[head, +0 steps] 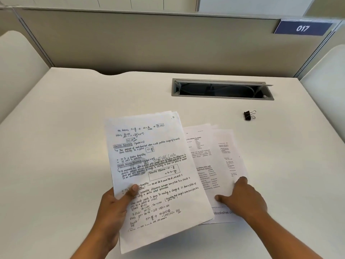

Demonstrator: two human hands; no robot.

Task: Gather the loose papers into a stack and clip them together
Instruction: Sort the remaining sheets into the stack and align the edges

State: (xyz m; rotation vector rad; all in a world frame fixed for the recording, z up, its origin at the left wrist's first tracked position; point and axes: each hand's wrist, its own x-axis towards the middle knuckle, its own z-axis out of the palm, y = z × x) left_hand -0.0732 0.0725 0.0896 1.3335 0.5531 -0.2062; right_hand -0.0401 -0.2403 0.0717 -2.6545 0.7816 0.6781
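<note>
This is an office or study cubicle. A white desk (74, 128) sits walled in by grey partition panels (130, 43), with a blue plate (302, 28) reading 017 on the back panel and an open cable hatch (222, 89) set into the desktop

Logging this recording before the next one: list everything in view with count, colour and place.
white desk: one, white, fills the foreground.
white handwritten paper sheets: several, white with dark ink, held above the desk centre.
white printed paper sheets: several, white, fanned flat on the desk, right of those.
black metal binder clip: one, black with silver handles, on the desk, far right, alone.
grey metal cable hatch: one, grey, flap open, recessed at the desk's back.
beige partition panel: one, beige, behind the desk.
blue sign reading 017: one, blue, partition's top right.
left hand: one, grips the handwritten sheets, thumb on top.
right hand: one, rests on the printed sheets.
</note>
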